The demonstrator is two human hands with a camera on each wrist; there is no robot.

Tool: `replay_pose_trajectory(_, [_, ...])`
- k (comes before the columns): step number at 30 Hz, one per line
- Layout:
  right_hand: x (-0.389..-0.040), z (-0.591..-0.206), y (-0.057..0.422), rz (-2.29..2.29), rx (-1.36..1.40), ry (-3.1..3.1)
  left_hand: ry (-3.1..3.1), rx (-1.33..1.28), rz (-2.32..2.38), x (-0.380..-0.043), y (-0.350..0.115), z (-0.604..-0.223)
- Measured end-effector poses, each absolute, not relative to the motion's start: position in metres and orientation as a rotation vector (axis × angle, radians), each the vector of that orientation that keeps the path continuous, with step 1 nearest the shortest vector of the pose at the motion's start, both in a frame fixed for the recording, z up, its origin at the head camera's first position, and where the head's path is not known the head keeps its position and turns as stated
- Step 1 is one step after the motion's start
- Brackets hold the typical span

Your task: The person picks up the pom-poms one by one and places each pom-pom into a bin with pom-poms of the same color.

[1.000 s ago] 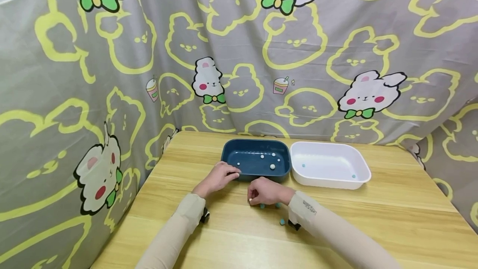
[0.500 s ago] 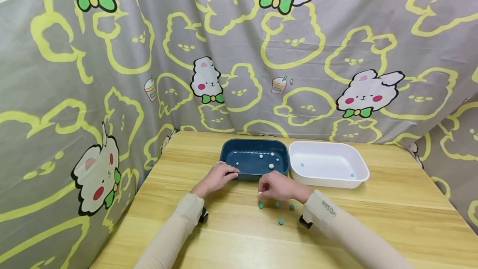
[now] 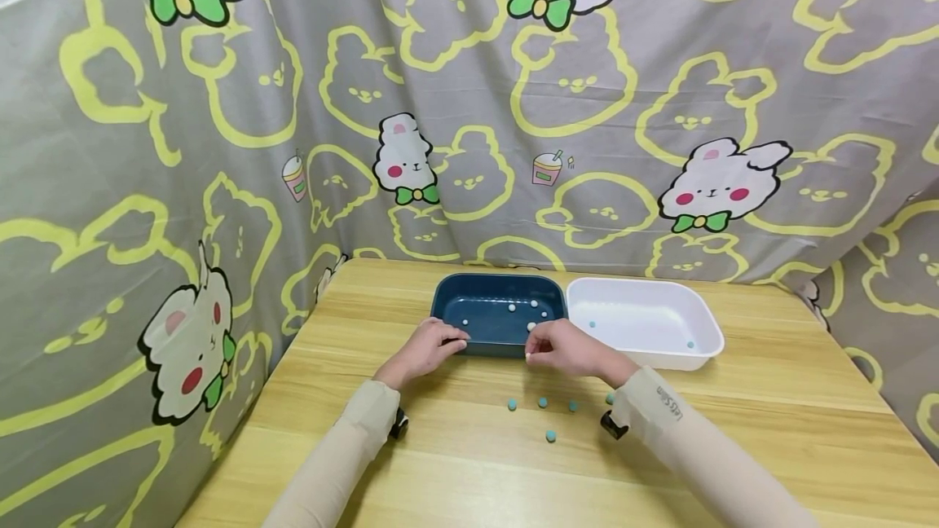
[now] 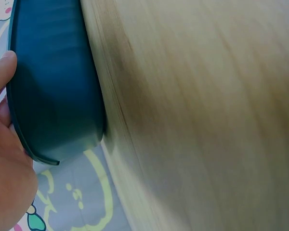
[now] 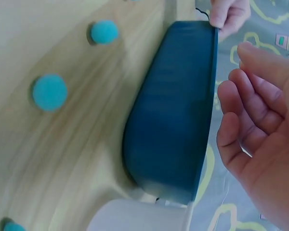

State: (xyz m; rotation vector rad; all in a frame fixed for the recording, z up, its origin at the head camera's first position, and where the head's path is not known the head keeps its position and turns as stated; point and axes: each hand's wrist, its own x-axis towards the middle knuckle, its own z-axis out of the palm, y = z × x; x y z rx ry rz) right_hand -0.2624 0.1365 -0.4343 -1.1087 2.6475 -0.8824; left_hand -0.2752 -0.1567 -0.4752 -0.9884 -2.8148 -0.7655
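My left hand grips the near left rim of a dark blue plastic tray, thumb outside, as the left wrist view shows. Several white balls lie in this tray, one larger than the others. My right hand is at the tray's near right rim, thumb and forefinger pinched together on a small white ball that barely shows in the head view. Its other fingers are loosely curled in the right wrist view, where the ball is hidden. Several teal balls lie on the table below this hand.
A white plastic tray stands right beside the blue one, with teal balls inside. Both rest on a wood-grain table. A patterned grey curtain hangs behind the table and along its left side.
My right hand has lifted the small white ball from the table and moved right and forward to the blue tray's rim, uncovering more teal balls. My left hand stays on the tray.
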Motion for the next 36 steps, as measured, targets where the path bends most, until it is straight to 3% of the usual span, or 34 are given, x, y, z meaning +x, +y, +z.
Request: replay_pose_trajectory(36, [-0.301, -0.444, 0.149, -1.015, -0.823, 2.751, -2.817, -0.996, -0.76, -0.274, -0.157, -0.475])
